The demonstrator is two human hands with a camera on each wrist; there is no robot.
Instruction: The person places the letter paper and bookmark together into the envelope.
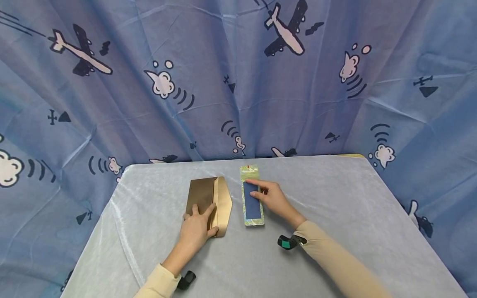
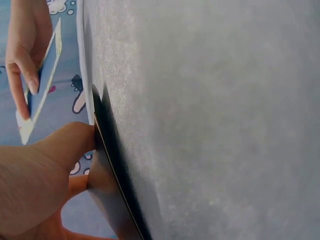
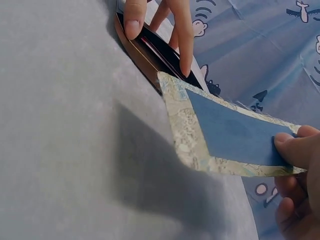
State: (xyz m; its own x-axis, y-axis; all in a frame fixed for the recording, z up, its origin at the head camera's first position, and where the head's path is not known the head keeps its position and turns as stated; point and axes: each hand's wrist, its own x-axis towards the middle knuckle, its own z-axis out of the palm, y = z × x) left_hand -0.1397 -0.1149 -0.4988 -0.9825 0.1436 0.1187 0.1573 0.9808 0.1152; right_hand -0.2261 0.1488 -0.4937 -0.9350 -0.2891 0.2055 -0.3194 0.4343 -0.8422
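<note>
A gold envelope (image 1: 201,190) lies on the table with its pointed flap (image 1: 224,198) opened out to the right. My left hand (image 1: 193,231) rests on it with spread fingers, the thumb by the flap's lower end. Beside the thumb and fingers, the right wrist view shows the envelope's dark mouth (image 3: 156,56) parted. My right hand (image 1: 273,198) pinches a long bookmark (image 1: 253,211) by its far part, thumb on the front face. The bookmark has a blue panel, a patterned yellow-green border and a small red spot at its far end. It is held above the table, casting a shadow.
A pale cloth covers the table (image 1: 316,190). Behind it hangs a blue curtain (image 1: 208,82) printed with planes and clouds. Each wrist wears a dark strap device, one at the left wrist (image 1: 186,280), one at the right wrist (image 1: 290,242).
</note>
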